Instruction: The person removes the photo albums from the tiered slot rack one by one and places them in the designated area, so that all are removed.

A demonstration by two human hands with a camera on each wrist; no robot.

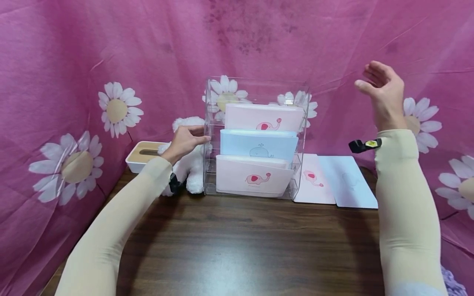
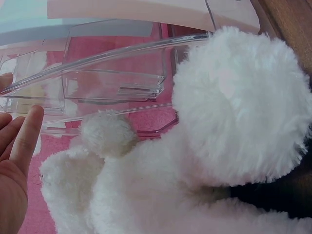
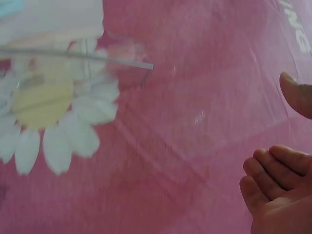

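From my remote post, I saw a person's left hand at the near-left side of a clear plastic rack, its fingers straight and loose, the thumb apart from them. I could not tell whether skin met plastic, though the gap was slight. The rack stood upright on the worktop, just to the right of those fingers and wider from side to side than deep, well within the left hand's reach. It held a front pink booklet, a blue booklet and a rear pink booklet, stepped upward toward the back, long edges running left to right.

The right hand hung in the air, fingers slightly bent, spread from the thumb and gripping nothing. It was farther from the rack, up and to its right, but nearer to a flat pink booklet and a flat blue booklet, which lay beside the rack, long sides pointing away from the person.

I read no brand. Beneath the front elephant ran a line too small to read; "NG" showed on the pink cloth, its word cut off.
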